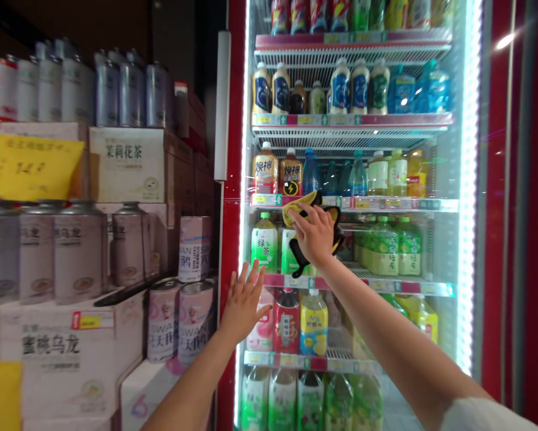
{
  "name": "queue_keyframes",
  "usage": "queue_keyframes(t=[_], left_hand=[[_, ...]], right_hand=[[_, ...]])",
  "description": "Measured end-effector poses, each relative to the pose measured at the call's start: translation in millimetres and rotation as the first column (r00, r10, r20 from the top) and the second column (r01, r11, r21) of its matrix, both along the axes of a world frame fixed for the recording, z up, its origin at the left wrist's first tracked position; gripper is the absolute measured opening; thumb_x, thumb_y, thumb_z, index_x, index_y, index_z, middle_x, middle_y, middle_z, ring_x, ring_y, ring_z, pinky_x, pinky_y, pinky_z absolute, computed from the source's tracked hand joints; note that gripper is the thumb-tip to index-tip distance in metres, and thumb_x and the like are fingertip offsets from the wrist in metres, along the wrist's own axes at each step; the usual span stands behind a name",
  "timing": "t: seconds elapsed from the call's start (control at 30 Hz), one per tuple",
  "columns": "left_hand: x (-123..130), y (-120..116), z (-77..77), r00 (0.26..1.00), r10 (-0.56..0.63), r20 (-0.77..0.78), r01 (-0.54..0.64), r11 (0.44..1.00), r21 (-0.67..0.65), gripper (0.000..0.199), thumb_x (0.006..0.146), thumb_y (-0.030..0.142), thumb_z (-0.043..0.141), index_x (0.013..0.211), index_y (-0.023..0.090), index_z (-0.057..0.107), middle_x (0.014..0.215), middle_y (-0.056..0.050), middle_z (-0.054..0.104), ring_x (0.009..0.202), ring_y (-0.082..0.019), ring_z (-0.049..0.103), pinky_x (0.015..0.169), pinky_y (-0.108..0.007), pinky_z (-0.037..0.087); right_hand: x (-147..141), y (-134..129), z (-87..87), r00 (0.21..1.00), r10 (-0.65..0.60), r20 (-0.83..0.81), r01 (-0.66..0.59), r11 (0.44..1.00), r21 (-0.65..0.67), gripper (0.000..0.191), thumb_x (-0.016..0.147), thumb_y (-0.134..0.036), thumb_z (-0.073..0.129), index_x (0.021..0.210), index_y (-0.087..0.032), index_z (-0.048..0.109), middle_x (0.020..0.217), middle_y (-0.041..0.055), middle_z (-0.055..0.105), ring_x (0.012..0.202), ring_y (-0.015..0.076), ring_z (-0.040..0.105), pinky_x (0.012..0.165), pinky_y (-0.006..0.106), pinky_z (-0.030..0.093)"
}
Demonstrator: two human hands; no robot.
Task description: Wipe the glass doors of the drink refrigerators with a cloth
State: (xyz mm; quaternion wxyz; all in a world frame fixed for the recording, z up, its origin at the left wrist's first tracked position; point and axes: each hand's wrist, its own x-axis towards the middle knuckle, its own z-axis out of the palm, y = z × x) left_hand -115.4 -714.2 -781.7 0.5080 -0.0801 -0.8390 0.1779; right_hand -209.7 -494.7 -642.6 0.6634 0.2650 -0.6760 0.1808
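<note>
My right hand (312,234) grips a yellow and black cloth (301,206), pressing it against the glass door of a drinks fridge (430,239). The cloth bunches around my palm, with a black part hanging below it. My left hand (244,305) is open with fingers spread, just right of the red door frame (230,179). It holds nothing and lies on or very near the glass. Behind the glass, rows of bottled drinks stand on wire shelves, with a green tea bottle (264,244) close below the cloth.
A white vertical door handle (222,106) runs along the red frame. Stacked cartons (127,164) and large silver tins (81,251) fill the shelving to the left, with a yellow price sign (38,167). Pink-labelled cans (195,248) stand near the fridge.
</note>
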Motion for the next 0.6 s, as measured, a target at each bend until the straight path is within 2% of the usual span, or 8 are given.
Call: queue_keyframes(t=[0.07, 0.13, 0.2, 0.3, 0.37, 0.47, 0.53, 0.6], left_hand=[[5, -9, -2.3, 1.0, 0.004, 0.007, -0.004, 1.0, -0.022, 0.093, 0.092, 0.056, 0.061, 0.164, 0.016, 0.018, 0.169, -0.014, 0.023, 0.159, -0.032, 0.014, 0.128, -0.057, 0.018], [11, -20, -5.7, 1.0, 0.018, 0.01, -0.018, 0.999, -0.033, 0.092, 0.092, 0.056, 0.062, 0.163, 0.016, 0.019, 0.169, -0.014, 0.023, 0.159, -0.032, 0.016, 0.129, -0.055, 0.016], [18, -31, -8.9, 1.0, 0.021, 0.017, -0.02, 0.999, -0.043, 0.095, 0.09, 0.058, 0.064, 0.163, 0.016, 0.02, 0.169, -0.014, 0.024, 0.159, -0.032, 0.016, 0.13, -0.054, 0.014], [25, -41, -12.2, 0.999, 0.022, 0.04, -0.021, 0.999, -0.038, 0.098, 0.088, 0.059, 0.067, 0.163, 0.017, 0.02, 0.168, -0.013, 0.028, 0.159, -0.031, 0.017, 0.13, -0.053, 0.012], [28, -45, -13.7, 0.998, 0.037, 0.046, -0.036, 0.999, -0.011, 0.098, 0.088, 0.057, 0.067, 0.164, 0.018, 0.019, 0.168, -0.013, 0.029, 0.158, -0.031, 0.018, 0.13, -0.053, 0.012], [30, -45, -16.7, 0.998, 0.047, 0.044, -0.048, 0.999, 0.011, 0.099, 0.088, 0.056, 0.067, 0.164, 0.018, 0.017, 0.167, -0.013, 0.029, 0.158, -0.031, 0.02, 0.129, -0.054, 0.016], [32, -45, -19.0, 0.997, 0.058, 0.044, -0.058, 0.998, 0.011, 0.098, 0.088, 0.055, 0.067, 0.164, 0.017, 0.016, 0.168, -0.013, 0.029, 0.158, -0.031, 0.021, 0.129, -0.054, 0.019], [35, -46, -20.8, 0.996, 0.076, 0.053, -0.077, 0.997, 0.013, 0.096, 0.089, 0.054, 0.067, 0.163, 0.017, 0.019, 0.168, -0.014, 0.028, 0.157, -0.031, 0.022, 0.129, -0.052, 0.021]], right_hand=[[6, -3, -28.3, 0.999, 0.042, -0.029, -0.036, 0.981, 0.192, 0.037, 0.1, -0.029, 0.056, 0.133, -0.04, 0.067, 0.142, 0.0003, 0.064, 0.129, 0.0282, 0.05, 0.109, 0.046, 0.033], [8, 11, -55.3, 0.992, 0.103, -0.069, -0.066, 0.912, 0.405, 0.038, 0.099, -0.028, 0.057, 0.133, -0.042, 0.067, 0.139, -0.0024, 0.066, 0.127, 0.0255, 0.052, 0.109, 0.042, 0.033], [8, 31, -65.3, 0.983, 0.155, -0.096, -0.079, 0.84, 0.537, 0.036, 0.099, -0.028, 0.057, 0.131, -0.042, 0.068, 0.136, -0.0043, 0.068, 0.124, 0.0229, 0.055, 0.107, 0.039, 0.033], [4, 43, -45.1, 0.987, 0.132, -0.089, -0.081, 0.896, 0.436, 0.033, 0.1, -0.028, 0.056, 0.127, -0.039, 0.071, 0.132, -0.0016, 0.07, 0.12, 0.0226, 0.056, 0.103, 0.038, 0.034], [4, 28, -26.7, 0.996, 0.075, -0.05, -0.063, 0.974, 0.217, 0.031, 0.1, -0.029, 0.055, 0.125, -0.036, 0.073, 0.131, 0.0024, 0.07, 0.12, 0.0254, 0.056, 0.102, 0.041, 0.034], [11, -9, -26.1, 0.999, 0.05, 0.011, -0.05, 0.997, 0.057, 0.029, 0.099, -0.029, 0.056, 0.121, -0.035, 0.074, 0.133, 0.0053, 0.067, 0.123, 0.0297, 0.052, 0.104, 0.045, 0.031], [16, -27, -44.2, 0.996, 0.087, 0.0, -0.086, 0.98, 0.178, 0.029, 0.098, -0.028, 0.056, 0.12, -0.036, 0.073, 0.135, 0.0043, 0.067, 0.124, 0.0298, 0.051, 0.105, 0.046, 0.03], [19, -31, -63.7, 0.983, 0.172, -0.063, -0.13, 0.897, 0.423, 0.027, 0.099, -0.028, 0.056, 0.119, -0.035, 0.073, 0.134, 0.0021, 0.068, 0.123, 0.0277, 0.052, 0.105, 0.045, 0.029]])
